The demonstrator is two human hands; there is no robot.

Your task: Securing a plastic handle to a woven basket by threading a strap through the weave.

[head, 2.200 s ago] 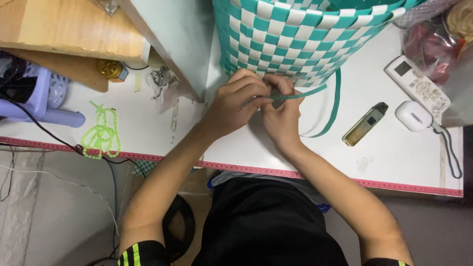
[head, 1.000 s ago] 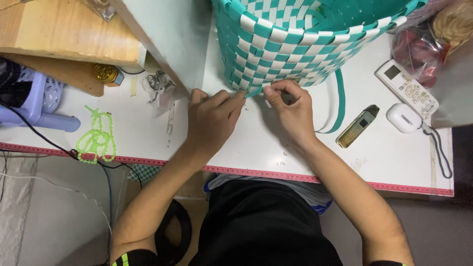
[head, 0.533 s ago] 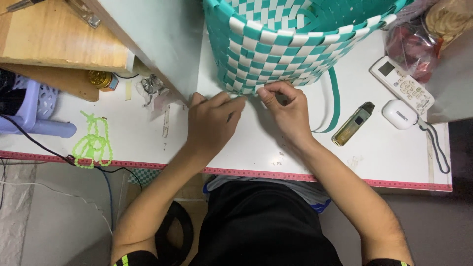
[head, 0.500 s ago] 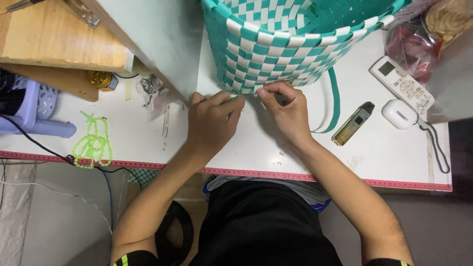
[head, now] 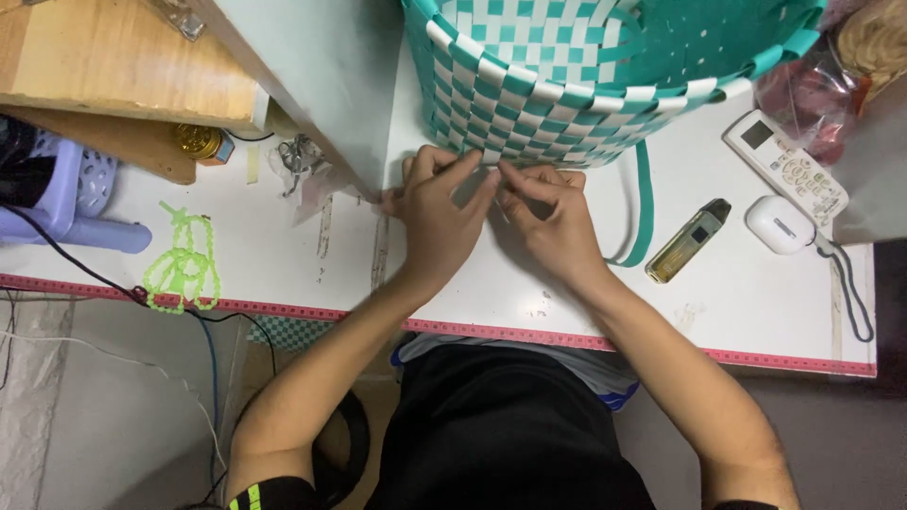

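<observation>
1. The woven basket [head: 586, 85] stands on the table [head: 283, 255] at 12 o'clock.
2. Both hands, left hand [head: 439, 212] and right hand [head: 557, 222], touch its lower edge.
3. The remote control [head: 784, 170] and the small case [head: 779, 224] lie at 3 o'clock.
4. The bead string [head: 184, 269] lies at 9 o'clock.

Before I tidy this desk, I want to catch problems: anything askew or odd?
One loose teal strip trails from the woven basket onto the white table, unwoven. Both hands, left hand and right hand, pinch the basket's lower edge. Nothing spilled.

The woven basket [head: 567, 85] is glossy plastic strapping, teal and white. The table [head: 756, 312] looks smooth, matt white. The shelf [head: 113, 66] is bare wood.
</observation>
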